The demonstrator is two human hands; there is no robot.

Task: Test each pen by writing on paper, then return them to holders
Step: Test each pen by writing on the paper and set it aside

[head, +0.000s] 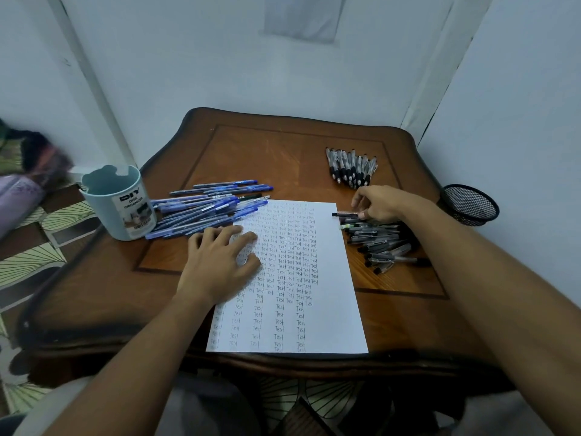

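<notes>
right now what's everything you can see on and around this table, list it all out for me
table: one, brown wood, in a corner between pale walls
paper: one white sheet, columns of "Test" written on it, middle of the table
blue pens: a loose pile, too many to count, left of the paper
teal holder: one, printed "DIY", upright at the table's left edge
black pens in a row: about ten, side by side, far right of the table
black pens in a pile: many, right of the paper
black mesh holder: one, at the table's right edge
left hand: flat on the paper's left side
right hand: its fingers pinch one black pen at the top of the pile
</notes>
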